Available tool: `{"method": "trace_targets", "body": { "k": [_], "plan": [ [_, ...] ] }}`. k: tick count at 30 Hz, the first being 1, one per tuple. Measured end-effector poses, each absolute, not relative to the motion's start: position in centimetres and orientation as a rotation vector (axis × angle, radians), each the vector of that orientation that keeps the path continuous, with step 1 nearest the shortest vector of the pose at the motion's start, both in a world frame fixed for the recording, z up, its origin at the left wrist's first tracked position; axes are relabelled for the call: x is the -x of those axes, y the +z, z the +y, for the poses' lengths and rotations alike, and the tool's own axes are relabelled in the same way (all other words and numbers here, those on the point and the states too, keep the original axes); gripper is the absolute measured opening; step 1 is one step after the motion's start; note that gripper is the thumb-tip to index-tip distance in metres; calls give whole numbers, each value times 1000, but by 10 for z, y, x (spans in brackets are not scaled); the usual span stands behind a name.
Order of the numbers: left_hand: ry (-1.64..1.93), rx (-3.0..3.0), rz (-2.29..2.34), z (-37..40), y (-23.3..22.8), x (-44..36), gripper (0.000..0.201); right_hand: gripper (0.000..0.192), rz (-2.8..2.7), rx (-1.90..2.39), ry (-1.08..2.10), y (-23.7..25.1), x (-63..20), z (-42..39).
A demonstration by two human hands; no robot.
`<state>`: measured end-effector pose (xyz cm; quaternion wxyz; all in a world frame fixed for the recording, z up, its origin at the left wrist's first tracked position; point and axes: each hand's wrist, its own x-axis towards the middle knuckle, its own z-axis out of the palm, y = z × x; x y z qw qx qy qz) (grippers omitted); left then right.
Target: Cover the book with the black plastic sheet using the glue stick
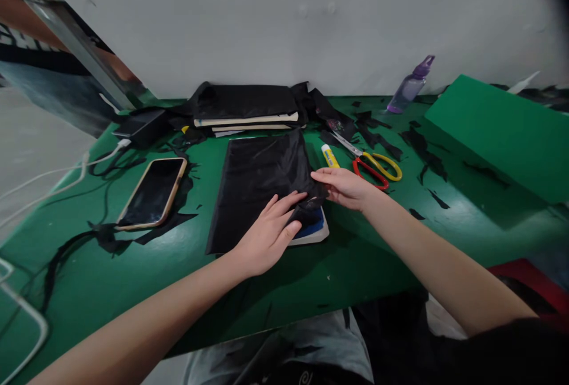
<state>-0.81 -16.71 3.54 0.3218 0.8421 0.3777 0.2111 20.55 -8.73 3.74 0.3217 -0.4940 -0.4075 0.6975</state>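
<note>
A book wrapped in black cloth (253,177) lies on the table in front of me. At its lower right corner the blue and white book (317,232) shows from under the cloth. My left hand (267,236) rests on the cover with its fingers spread, the thumb near the folded edge. At the right side my right hand (340,186) pinches the edge of the black cloth between thumb and fingers. Just beyond that hand are a yellow glue stick (329,156) and scissors (371,162) with one red and one yellow handle.
Behind the book stands a stack of black-covered books (246,103). A phone (153,192) lies at left, near a black box (142,126) with white cables. A purple bottle (409,88) and a green board (502,136) are at right. Black scraps (424,150) litter the green table.
</note>
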Motion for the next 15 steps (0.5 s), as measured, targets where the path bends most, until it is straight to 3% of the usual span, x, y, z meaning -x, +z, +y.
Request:
{"method": "trace_targets", "body": {
  "k": [7,15],
  "plan": [
    [531,-2265,986,-168,37,8,49,7,-906,1116,1745,39,-196,-95],
    [462,-2330,997,-169,39,6,46,4,-922,1268,1676,42,-185,-88]
  ]
}}
